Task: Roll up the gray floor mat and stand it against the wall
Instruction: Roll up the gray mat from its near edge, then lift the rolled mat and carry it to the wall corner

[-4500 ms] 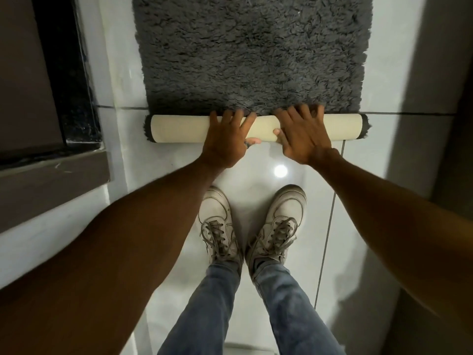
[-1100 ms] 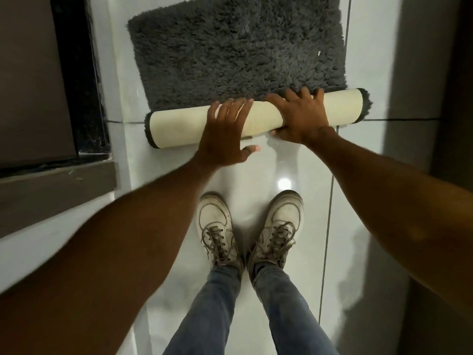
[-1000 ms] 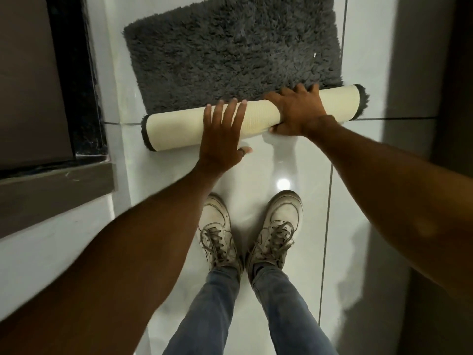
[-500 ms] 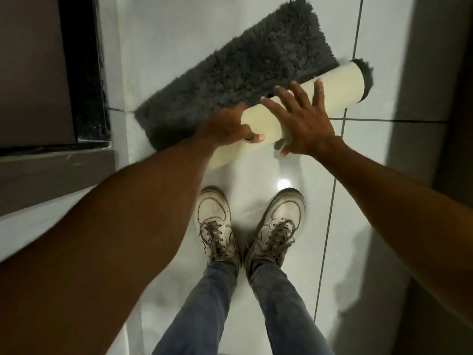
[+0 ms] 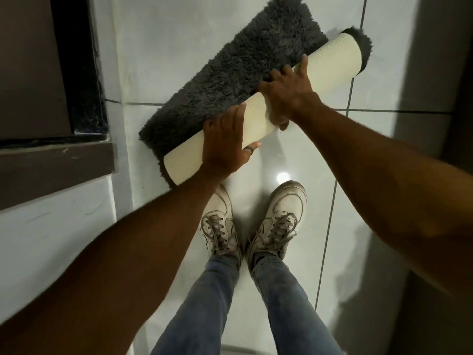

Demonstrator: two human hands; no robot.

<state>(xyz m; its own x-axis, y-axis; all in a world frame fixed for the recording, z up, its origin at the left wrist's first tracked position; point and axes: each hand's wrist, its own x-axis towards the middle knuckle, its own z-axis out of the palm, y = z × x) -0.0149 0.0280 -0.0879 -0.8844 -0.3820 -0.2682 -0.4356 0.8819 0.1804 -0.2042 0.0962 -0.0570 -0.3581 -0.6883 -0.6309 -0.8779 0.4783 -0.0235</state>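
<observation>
The gray floor mat (image 5: 240, 73) is mostly rolled into a cream-backed tube (image 5: 330, 65) that lies slanted, its right end higher and farther from me. A short flap of shaggy gray pile hangs loose beyond the roll. My left hand (image 5: 225, 139) wraps over the lower left part of the roll, thumb underneath. My right hand (image 5: 286, 90) grips the roll's middle, fingers over the top into the pile. Whether the roll touches the floor is unclear.
White glossy floor tiles (image 5: 384, 155) with dark grout lines lie under the mat. My two white sneakers (image 5: 279, 219) stand just below the roll. A dark door frame and brown ledge (image 5: 51, 165) are at the left, a white wall (image 5: 46, 242) below it, and a shadowed wall (image 5: 440, 73) at the right.
The roll has grown thicker and the flat part shorter. Both hands went from pressing flat on the roll to gripping it, and the roll has swung from level to slanted.
</observation>
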